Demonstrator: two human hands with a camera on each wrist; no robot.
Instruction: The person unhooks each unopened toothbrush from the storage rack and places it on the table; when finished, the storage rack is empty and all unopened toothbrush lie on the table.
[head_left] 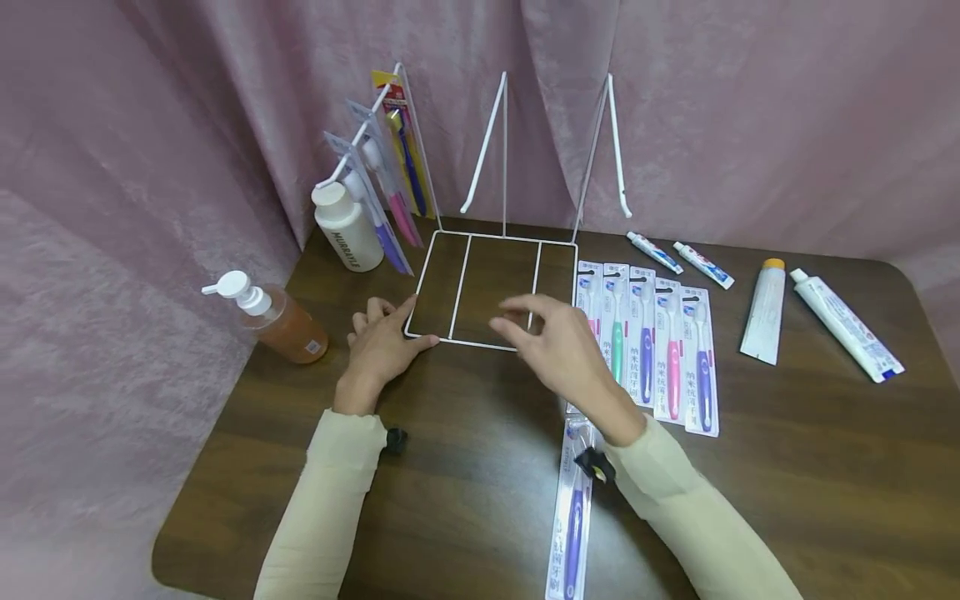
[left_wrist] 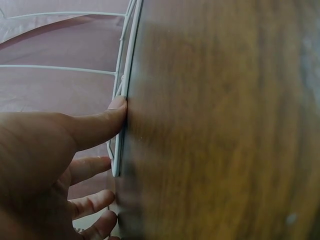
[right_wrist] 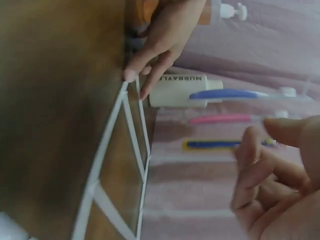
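Observation:
A white wire display rack with three hooked arms stands at the back of the table. My left hand rests at the front left corner of its base, thumb on the front wire and fingers spread; the left wrist view shows the thumb on that wire. Above the base's right part hovers my right hand, its fingers loosely bent and holding nothing. On the rack's left arm hang a purple toothbrush pack, a pink toothbrush pack and, behind them, a yellow-backed toothbrush pack.
Several packaged toothbrushes lie in a row right of the rack. Another purple toothbrush pack lies nearer. Toothpaste tubes are at the right. Left stand a white bottle and an amber pump bottle. A pink curtain hangs behind.

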